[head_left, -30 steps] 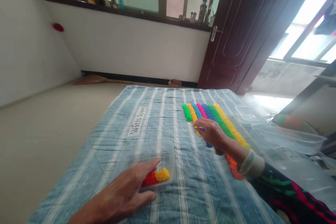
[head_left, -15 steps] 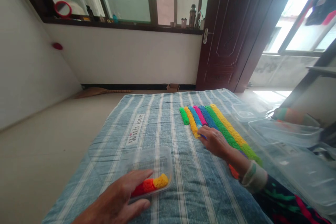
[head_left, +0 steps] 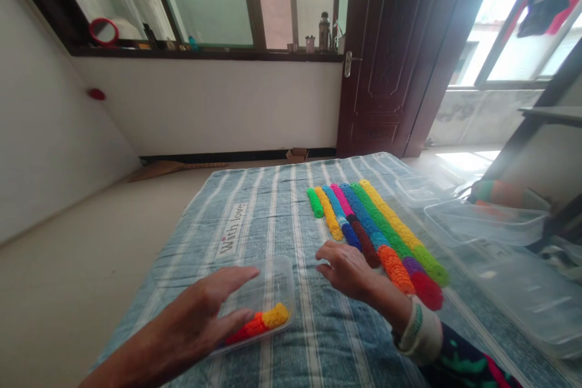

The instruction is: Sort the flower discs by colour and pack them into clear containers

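My left hand [head_left: 207, 306] is over the near left side of a clear plastic container [head_left: 284, 264], with thumb and fingers spread and nothing held. Inside lies a line of red-orange discs [head_left: 248, 327] ending in yellow discs [head_left: 276, 314]. My right hand [head_left: 348, 267] hovers over the cloth, fingers slightly bent and apart from the thumb, with nothing seen in it. Just beyond it are rows of coloured round pieces packed on edge: a short green row [head_left: 314, 202], a yellow row [head_left: 328, 212], dark blue pieces [head_left: 351, 235], brown pieces [head_left: 364, 239] and orange pieces [head_left: 395, 268].
A striped blue cloth [head_left: 259, 218] marked "With love" covers the surface. On the right stand clear plastic boxes [head_left: 486, 224] and a large clear lid or box [head_left: 513, 297]. Beyond are a dark red door [head_left: 386, 73] and a windowsill [head_left: 218, 56] bearing small items.
My right hand has moved back toward me and left, off the end of the blue row, uncovering dark blue and brown pieces. My left hand has shifted slightly up and left over the container.
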A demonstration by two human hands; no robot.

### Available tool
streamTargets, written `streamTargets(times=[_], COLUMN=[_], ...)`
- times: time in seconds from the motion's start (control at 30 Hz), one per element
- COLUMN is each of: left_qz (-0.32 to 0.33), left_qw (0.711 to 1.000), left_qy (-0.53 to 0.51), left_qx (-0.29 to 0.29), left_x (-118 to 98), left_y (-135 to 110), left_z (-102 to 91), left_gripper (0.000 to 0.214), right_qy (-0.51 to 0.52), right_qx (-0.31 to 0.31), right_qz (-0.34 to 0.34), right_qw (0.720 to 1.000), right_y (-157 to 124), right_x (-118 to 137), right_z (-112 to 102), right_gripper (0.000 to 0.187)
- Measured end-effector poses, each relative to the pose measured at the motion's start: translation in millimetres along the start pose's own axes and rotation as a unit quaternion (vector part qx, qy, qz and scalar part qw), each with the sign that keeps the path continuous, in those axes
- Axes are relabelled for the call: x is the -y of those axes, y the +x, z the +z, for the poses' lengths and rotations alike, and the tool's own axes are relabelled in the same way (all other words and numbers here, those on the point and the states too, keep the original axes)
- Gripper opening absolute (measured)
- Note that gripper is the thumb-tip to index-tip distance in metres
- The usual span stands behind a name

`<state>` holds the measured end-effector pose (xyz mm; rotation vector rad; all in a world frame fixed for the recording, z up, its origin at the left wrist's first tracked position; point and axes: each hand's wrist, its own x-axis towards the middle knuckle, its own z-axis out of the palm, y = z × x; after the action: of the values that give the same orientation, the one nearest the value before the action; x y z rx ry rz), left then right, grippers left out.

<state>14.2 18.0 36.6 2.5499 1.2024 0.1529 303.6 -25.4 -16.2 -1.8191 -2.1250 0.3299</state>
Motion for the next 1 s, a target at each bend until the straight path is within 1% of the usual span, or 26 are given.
streamTargets(times=[0.07, 0.13, 0.3, 0.37, 0.43, 0.47, 0.5, 0.53, 0.63, 0.67, 0.7, 0.73, 0.8, 0.9, 1.0], left_qz=[0.003, -0.001, 0.005, 0.012, 0.015, 0.015, 0.015, 0.013, -0.002, -0.011, -0.025, -0.036, -0.059, -0.097, -0.120], left_qw=[1.000, 1.000, 1.000, 0.999, 0.998, 0.997, 0.996, 0.995, 0.984, 0.980, 0.977, 0.975, 0.974, 0.972, 0.970], left_qy=[0.008, 0.013, -0.006, -0.025, -0.050, -0.064, -0.080, -0.097, -0.174, -0.198, -0.213, -0.221, -0.217, -0.205, -0.198], left_qx=[-0.009, -0.006, 0.012, 0.021, 0.026, 0.027, 0.027, 0.026, 0.022, 0.018, 0.013, 0.006, -0.023, -0.054, -0.071], left_x=[-5, -11, -29, -32, -32, -31, -29, -26, -14, -11, -7, -4, 0, 2, 3], left_y=[10, 19, 39, 51, 67, 78, 90, 103, 149, 165, 181, 195, 223, 258, 288], left_z=[-10.1, -18.4, -35.0, -40.6, -44.8, -45.8, -45.9, -45.0, -36.0, -31.4, -26.1, -20.6, -8.9, 8.7, 25.3], left_gripper=[0.054, 0.054, 0.051, 0.049, 0.048, 0.047, 0.047, 0.047, 0.049, 0.048, 0.047, 0.044, 0.037, 0.035, 0.035], right_qy=[0.013, 0.032, 0.108, 0.160, 0.229, 0.273, 0.325, 0.386, 0.551, 0.582, 0.600, 0.609, 0.616, 0.622, 0.630], right_qx=[0.003, -0.001, -0.026, -0.042, -0.066, -0.079, -0.090, -0.099, -0.129, -0.145, -0.162, -0.179, -0.204, -0.216, -0.218], right_qz=[-0.007, -0.010, 0.015, 0.029, 0.065, 0.092, 0.123, 0.154, 0.231, 0.251, 0.267, 0.281, 0.303, 0.321, 0.329], right_qw=[1.000, 0.999, 0.994, 0.986, 0.969, 0.954, 0.933, 0.904, 0.791, 0.760, 0.736, 0.720, 0.698, 0.681, 0.669], right_y=[1, 3, 10, 17, 28, 35, 43, 51, 76, 84, 91, 98, 108, 117, 122], right_x=[3, 4, -4, -6, -5, -3, 0, 3, 12, 14, 16, 16, 15, 12, 8], right_z=[3, 6, 15, 18, 20, 21, 22, 23, 27, 30, 33, 37, 46, 59, 67], right_gripper=[0.015, 0.015, 0.016, 0.016, 0.018, 0.022, 0.028, 0.035, 0.053, 0.056, 0.057, 0.057, 0.057, 0.056, 0.048])
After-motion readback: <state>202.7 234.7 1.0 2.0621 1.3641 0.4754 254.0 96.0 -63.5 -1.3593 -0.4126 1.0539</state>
